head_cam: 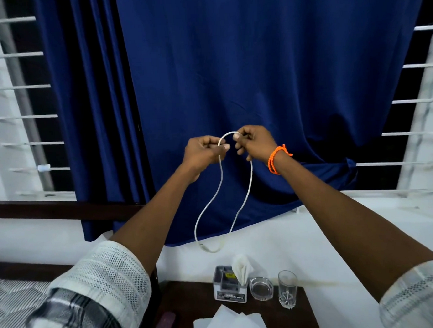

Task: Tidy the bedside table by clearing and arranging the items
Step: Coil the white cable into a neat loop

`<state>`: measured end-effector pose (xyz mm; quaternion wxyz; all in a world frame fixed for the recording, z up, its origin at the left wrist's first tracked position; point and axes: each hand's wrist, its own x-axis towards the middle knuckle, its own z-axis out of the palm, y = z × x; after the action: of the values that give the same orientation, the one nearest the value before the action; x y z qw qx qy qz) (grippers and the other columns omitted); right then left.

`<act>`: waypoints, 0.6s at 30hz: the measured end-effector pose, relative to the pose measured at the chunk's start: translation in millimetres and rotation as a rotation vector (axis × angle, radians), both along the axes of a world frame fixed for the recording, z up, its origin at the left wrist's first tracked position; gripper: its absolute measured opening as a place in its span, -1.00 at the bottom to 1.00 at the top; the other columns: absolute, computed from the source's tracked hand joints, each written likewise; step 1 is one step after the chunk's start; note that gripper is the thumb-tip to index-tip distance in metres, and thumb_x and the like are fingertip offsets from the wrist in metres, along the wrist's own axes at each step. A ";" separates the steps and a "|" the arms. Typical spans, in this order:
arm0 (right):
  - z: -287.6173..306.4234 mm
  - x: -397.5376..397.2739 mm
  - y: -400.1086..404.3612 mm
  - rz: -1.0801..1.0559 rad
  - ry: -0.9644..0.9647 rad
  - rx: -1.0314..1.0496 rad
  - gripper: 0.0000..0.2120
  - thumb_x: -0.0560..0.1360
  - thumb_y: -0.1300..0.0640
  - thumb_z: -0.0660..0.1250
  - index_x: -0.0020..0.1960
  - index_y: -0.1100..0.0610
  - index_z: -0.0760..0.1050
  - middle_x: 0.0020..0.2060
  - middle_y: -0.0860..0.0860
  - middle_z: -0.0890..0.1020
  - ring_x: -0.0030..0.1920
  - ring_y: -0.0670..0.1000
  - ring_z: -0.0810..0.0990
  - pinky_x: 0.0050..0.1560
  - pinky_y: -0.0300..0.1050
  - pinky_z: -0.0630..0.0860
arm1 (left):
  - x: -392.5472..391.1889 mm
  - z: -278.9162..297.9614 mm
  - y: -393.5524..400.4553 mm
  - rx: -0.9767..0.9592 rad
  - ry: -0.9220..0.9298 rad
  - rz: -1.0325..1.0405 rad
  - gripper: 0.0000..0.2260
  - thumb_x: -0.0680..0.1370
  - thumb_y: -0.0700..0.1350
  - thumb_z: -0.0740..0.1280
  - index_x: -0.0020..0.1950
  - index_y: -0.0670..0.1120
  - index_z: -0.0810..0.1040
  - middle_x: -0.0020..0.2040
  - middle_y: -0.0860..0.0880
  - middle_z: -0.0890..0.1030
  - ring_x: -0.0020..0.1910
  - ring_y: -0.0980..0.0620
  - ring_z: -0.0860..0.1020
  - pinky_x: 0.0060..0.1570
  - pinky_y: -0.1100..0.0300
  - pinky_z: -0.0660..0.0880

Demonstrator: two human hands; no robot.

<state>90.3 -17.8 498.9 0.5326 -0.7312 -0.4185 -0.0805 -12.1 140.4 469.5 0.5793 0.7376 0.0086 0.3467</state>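
left hand point(205, 150) pinches white charging cable point(246, 194) | right hand point(255, 142) pinches it just beside | short arch between hands | both strands hang straight below, ends lowest

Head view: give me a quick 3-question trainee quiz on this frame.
1. True or false: the white cable lies on the bedside table.
2. Which wrist wears the orange bracelet? A) left B) right
3. Fill in: between the tissue holder and the drinking glass stands a glass ____.

Key: 1 false: left hand and right hand pinch it up before the curtain. 2 B. 3 ashtray.
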 end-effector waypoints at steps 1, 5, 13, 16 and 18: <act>1.0 -0.5 0.4 -0.016 0.009 0.029 -0.85 0.62 0.10 0.29 -0.05 0.14 0.57 -0.21 0.10 0.69 -0.27 -0.01 0.68 -0.41 -0.14 0.56 | -1.3 -3.3 1.5 0.005 0.022 -0.019 -0.78 0.47 -0.15 0.58 0.06 -0.20 0.69 -0.10 -0.15 0.73 -0.10 -0.04 0.71 0.02 0.02 0.68; 2.3 0.8 -3.2 -0.042 0.045 0.040 -0.83 0.63 0.09 0.26 -0.08 0.13 0.55 -0.18 0.13 0.70 -0.25 0.04 0.69 -0.44 -0.17 0.52 | -7.4 -7.6 7.3 0.059 0.071 -0.048 -0.79 0.48 -0.16 0.57 0.04 -0.23 0.70 -0.02 -0.13 0.75 0.00 -0.06 0.72 0.05 0.02 0.68; -6.7 3.4 -7.5 -0.077 -0.089 -0.095 -0.82 0.48 0.07 0.47 0.01 0.11 0.56 -0.27 0.00 0.63 -0.28 -0.05 0.59 -0.31 -0.16 0.53 | -7.4 14.4 6.4 0.052 -0.025 0.044 -0.86 0.51 -0.15 0.54 0.01 -0.18 0.70 0.00 -0.21 0.72 -0.07 -0.03 0.71 -0.03 0.09 0.68; -1.6 -4.0 -4.8 -0.078 -0.153 0.005 -0.69 0.49 0.03 0.46 0.17 0.07 0.51 -0.16 -0.01 0.65 -0.18 -0.05 0.61 -0.20 -0.22 0.54 | -6.8 18.0 3.6 0.083 -0.028 0.058 -0.86 0.56 -0.15 0.49 0.07 -0.18 0.69 0.00 -0.20 0.71 -0.10 -0.03 0.70 -0.02 0.07 0.69; 3.3 -8.1 -3.6 -0.056 -0.200 0.058 -0.69 0.52 0.07 0.43 0.23 0.07 0.50 -0.16 0.04 0.66 -0.19 -0.02 0.62 -0.16 -0.20 0.56 | -6.9 19.0 1.2 0.105 -0.037 0.084 -0.85 0.59 -0.15 0.45 0.12 -0.17 0.68 -0.05 -0.13 0.71 -0.12 -0.02 0.70 -0.01 0.05 0.69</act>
<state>82.1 -21.5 502.1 0.5065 -0.7153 -0.4466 -0.1800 -19.0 141.6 488.5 0.5250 0.7594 0.0108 0.3842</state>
